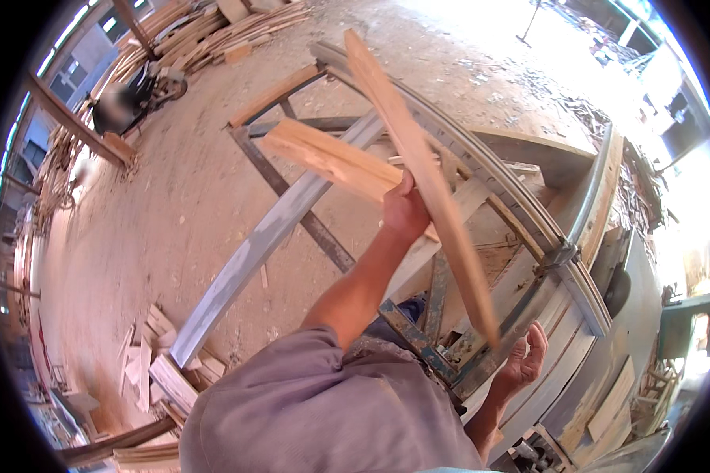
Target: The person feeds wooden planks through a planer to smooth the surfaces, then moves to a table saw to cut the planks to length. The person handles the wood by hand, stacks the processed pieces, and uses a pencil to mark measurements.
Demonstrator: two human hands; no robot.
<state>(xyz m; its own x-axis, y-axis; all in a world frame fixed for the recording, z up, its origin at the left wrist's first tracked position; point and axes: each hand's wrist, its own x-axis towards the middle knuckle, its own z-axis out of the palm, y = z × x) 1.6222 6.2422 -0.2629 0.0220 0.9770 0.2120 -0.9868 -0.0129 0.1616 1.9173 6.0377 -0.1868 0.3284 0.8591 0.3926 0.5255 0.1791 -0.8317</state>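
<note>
My left hand (406, 211) is closed on the edge of a long wooden plank (422, 165), its thumb on the near side and its other fingers hidden. The plank slants from the far middle down toward my right hand, its near end slightly blurred. Behind my left wrist a shorter, thicker wooden board (331, 162) lies across the metal frame; whether the hand also touches it is hidden. My right hand (525, 359) is held just beyond the plank's near end, palm turned up, fingers loosely curled and apart, holding nothing.
A grey metal beam (268, 240) slopes to the lower left. A long rail (513, 189) crosses the machine bench (532, 363) on the right. Wood offcuts (146, 355) lie at lower left. Stacked lumber (221, 35) and a parked motorbike (138, 94) stand farther back.
</note>
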